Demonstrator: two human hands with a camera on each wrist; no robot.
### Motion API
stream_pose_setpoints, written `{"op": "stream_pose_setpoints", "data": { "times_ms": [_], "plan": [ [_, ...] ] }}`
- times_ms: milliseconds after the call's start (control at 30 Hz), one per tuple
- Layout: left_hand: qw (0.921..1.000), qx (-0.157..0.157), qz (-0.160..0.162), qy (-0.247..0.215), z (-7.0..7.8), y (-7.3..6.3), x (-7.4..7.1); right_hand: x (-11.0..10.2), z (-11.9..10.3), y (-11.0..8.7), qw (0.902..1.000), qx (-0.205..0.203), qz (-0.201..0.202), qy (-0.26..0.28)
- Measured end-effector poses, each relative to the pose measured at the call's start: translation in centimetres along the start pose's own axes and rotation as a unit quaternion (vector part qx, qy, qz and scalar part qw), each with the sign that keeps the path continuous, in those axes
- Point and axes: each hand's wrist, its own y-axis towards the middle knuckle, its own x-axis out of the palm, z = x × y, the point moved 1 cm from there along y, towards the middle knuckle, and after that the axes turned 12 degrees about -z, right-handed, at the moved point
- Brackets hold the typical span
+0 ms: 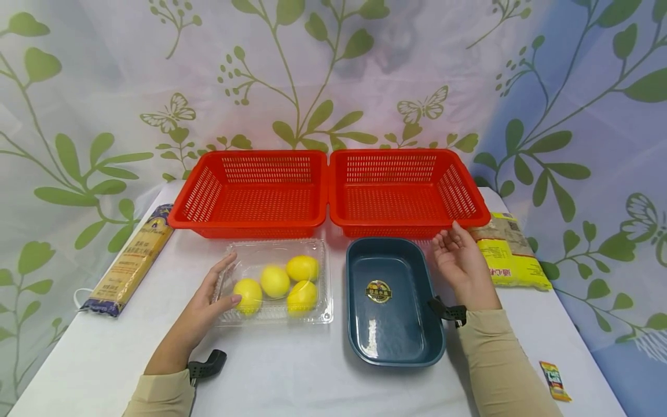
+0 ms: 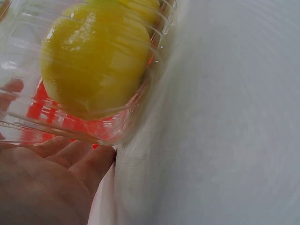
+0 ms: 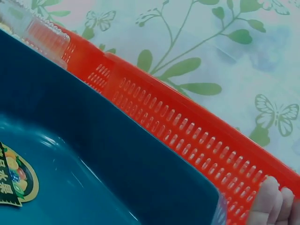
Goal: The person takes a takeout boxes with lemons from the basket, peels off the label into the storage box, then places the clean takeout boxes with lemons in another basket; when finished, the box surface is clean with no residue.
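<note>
A clear plastic clamshell box (image 1: 276, 249) with several lemons (image 1: 274, 281) inside lies on the white table, left of centre. My left hand (image 1: 205, 301) is at its left end, thumb over the lid and fingers spread along the side; the left wrist view shows fingers (image 2: 75, 154) extending behind the box wall. To the right sits a dark blue oblong dish (image 1: 396, 324) with a round fruit sticker (image 1: 378, 292). My right hand (image 1: 464, 263) hovers beyond the dish's far right corner, fingers loosely bent, holding nothing, close to the front rim of the right red basket (image 1: 411, 223).
Beside the right basket stands a matching left red basket (image 1: 250, 226). A pack of pasta (image 1: 132, 260) lies at the left edge of the table. On the right are a yellow-and-clear food bag (image 1: 513, 255) and a small colourful packet (image 1: 554, 381). A leaf-printed cloth (image 1: 365, 69) hangs behind.
</note>
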Motion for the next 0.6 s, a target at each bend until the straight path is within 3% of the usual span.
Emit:
{"op": "stream_pose_setpoints", "data": {
  "times_ms": [300,600],
  "plan": [
    [1.0000,-0.003,0.000,0.002,-0.36,0.15,-0.15,-0.08,0.16,0.03,0.9945,-0.048,-0.033,0.088],
    [1.0000,-0.007,-0.001,0.004,-0.66,0.24,-0.20,-0.32,0.12,0.04,0.9922,-0.065,-0.026,0.103]
  ]
}}
